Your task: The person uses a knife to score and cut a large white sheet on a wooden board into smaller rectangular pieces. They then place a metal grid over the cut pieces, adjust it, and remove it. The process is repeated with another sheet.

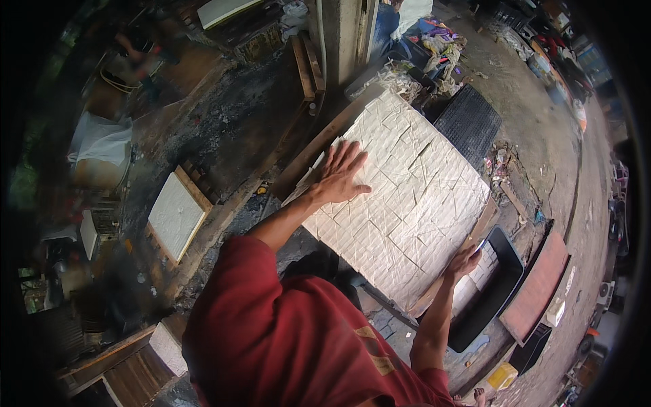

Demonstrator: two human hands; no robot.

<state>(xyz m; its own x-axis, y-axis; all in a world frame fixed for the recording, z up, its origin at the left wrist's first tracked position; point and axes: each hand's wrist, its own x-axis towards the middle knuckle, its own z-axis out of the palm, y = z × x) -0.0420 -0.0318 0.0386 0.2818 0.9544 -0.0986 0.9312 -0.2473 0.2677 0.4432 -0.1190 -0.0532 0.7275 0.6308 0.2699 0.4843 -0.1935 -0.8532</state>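
A broad off-white slab (pixel 407 197), cut or scored into rectangles, lies in front of me on a wooden board (pixel 485 220). Some of its cuts stand open as dark gaps. My left hand (pixel 342 175) rests flat on the slab's left side, fingers spread, holding nothing. At the board's right edge, my right hand (pixel 462 263) has its fingers curled. Something small and pale shows at its fingertips, but I cannot make out what it is. Just beyond that hand stands a black tub (pixel 475 319) with white rectangular pieces (pixel 478 281) inside.
A concrete post (pixel 342 41) rises beyond the slab. Black ribbed matting (pixel 468 122) and a heap of cloths (pixel 441 51) lie at the far right. A reddish board (pixel 539 285) is right of the tub. Another white slab (pixel 178 216) sits on wood at left.
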